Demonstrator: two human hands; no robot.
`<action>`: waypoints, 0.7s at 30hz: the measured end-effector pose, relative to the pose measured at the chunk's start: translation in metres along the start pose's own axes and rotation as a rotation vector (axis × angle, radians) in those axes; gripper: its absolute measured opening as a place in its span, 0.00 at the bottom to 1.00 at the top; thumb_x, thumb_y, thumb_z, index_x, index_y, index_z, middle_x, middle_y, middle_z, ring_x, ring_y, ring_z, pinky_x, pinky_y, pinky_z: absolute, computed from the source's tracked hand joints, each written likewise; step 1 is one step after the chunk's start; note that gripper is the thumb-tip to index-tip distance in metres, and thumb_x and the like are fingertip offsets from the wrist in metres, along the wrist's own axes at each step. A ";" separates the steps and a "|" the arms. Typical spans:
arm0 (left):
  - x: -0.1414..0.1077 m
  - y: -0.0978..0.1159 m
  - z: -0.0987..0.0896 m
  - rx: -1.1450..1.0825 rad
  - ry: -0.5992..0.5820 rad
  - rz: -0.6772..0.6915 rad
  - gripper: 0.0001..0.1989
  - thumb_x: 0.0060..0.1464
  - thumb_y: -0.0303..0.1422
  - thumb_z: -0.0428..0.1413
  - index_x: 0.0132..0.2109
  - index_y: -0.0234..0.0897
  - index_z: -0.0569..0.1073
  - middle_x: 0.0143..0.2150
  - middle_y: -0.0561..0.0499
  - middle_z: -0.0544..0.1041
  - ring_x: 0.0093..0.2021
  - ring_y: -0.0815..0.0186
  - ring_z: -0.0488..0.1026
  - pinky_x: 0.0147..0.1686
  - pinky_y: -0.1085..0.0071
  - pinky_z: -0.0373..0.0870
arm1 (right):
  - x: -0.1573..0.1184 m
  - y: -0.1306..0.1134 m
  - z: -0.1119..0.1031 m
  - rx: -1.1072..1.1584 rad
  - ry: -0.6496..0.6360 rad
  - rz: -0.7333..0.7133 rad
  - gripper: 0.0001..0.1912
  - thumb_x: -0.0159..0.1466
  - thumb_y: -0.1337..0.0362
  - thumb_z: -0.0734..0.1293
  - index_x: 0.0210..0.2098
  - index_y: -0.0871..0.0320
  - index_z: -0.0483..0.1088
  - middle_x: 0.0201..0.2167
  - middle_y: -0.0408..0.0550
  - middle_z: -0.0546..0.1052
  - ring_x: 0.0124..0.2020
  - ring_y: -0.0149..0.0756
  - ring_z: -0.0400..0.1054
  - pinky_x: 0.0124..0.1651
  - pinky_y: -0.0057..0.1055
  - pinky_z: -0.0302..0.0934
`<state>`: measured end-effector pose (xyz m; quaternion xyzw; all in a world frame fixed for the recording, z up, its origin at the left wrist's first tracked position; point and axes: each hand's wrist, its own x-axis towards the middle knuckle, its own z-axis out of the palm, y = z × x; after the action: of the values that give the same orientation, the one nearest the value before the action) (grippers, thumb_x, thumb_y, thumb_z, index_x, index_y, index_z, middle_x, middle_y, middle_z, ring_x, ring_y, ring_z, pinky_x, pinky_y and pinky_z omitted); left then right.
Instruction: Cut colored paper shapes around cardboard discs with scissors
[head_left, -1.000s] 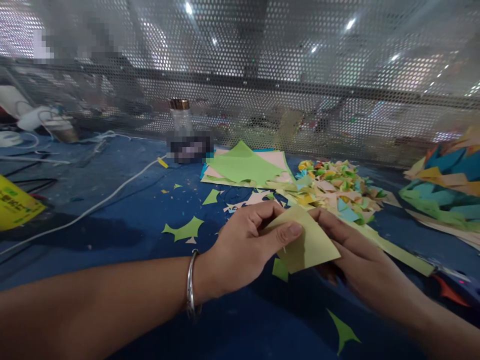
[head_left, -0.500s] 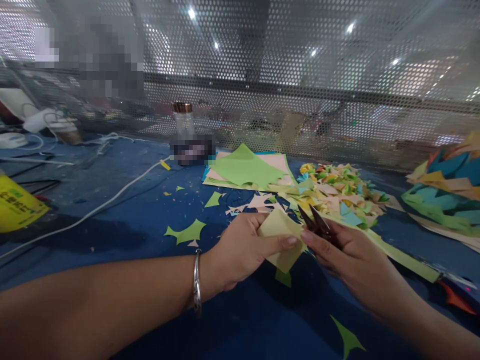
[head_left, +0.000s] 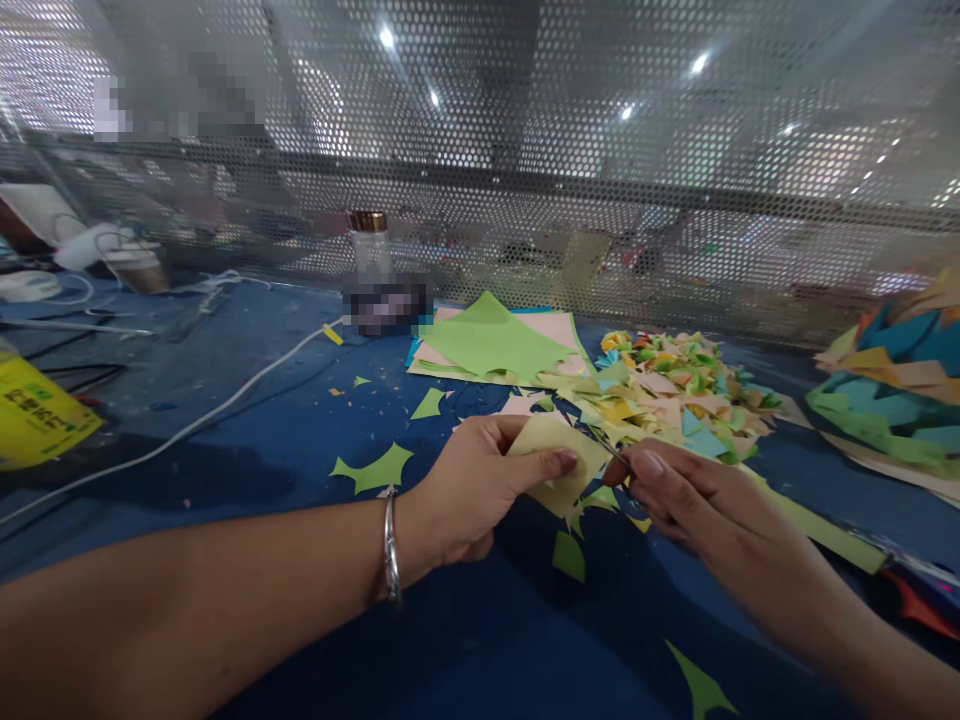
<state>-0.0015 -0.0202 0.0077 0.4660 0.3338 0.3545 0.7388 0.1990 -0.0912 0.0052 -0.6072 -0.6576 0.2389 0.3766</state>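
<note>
Pinched between the thumb and fingers of my left hand (head_left: 480, 480) is a pale yellow piece of paper (head_left: 559, 450). My right hand (head_left: 682, 490) is closed around a pair of scissors (head_left: 611, 450), mostly hidden by the fingers. Their thin blades point left and meet the paper's right edge. Below the paper lies a small green scrap (head_left: 569, 556) on the blue table. Behind my hands sits a heap of cut paper pieces (head_left: 667, 390) in yellow, pink, green and blue.
Stacked coloured sheets (head_left: 495, 345) lie at the back, near a bottle (head_left: 371, 245). A white cable (head_left: 225, 405) crosses the left side, by a yellow package (head_left: 41, 415). At right stands a layered paper form (head_left: 885, 390). A perforated metal panel (head_left: 480, 150) rises behind.
My right hand has turned, and the scissors have swung from pointing up beside the paper to lying against its right edge. The left hand keeps hold of the paper, slightly shifted left.
</note>
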 end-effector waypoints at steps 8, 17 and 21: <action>0.005 0.001 -0.007 0.037 -0.061 0.074 0.12 0.40 0.32 0.73 0.33 0.34 0.82 0.32 0.53 0.81 0.32 0.71 0.75 0.36 0.75 0.71 | 0.001 -0.006 -0.003 -0.219 -0.039 -0.058 0.29 0.71 0.38 0.57 0.29 0.54 0.69 0.23 0.42 0.67 0.25 0.34 0.60 0.26 0.30 0.56; 0.002 -0.002 -0.007 0.100 -0.102 0.089 0.10 0.45 0.33 0.70 0.36 0.35 0.83 0.37 0.49 0.83 0.37 0.67 0.77 0.44 0.70 0.72 | -0.002 -0.007 -0.004 -0.281 -0.004 -0.134 0.27 0.72 0.40 0.58 0.29 0.53 0.70 0.21 0.42 0.69 0.22 0.33 0.63 0.24 0.29 0.57; 0.003 -0.001 -0.006 0.103 -0.100 0.094 0.10 0.45 0.33 0.70 0.36 0.35 0.83 0.37 0.49 0.83 0.38 0.67 0.77 0.43 0.70 0.72 | -0.001 -0.008 -0.004 -0.296 0.000 -0.148 0.27 0.72 0.41 0.57 0.28 0.54 0.70 0.21 0.41 0.68 0.21 0.33 0.62 0.23 0.29 0.57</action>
<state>-0.0052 -0.0154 0.0043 0.5355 0.2919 0.3475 0.7122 0.1972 -0.0939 0.0130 -0.6060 -0.7285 0.1110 0.2994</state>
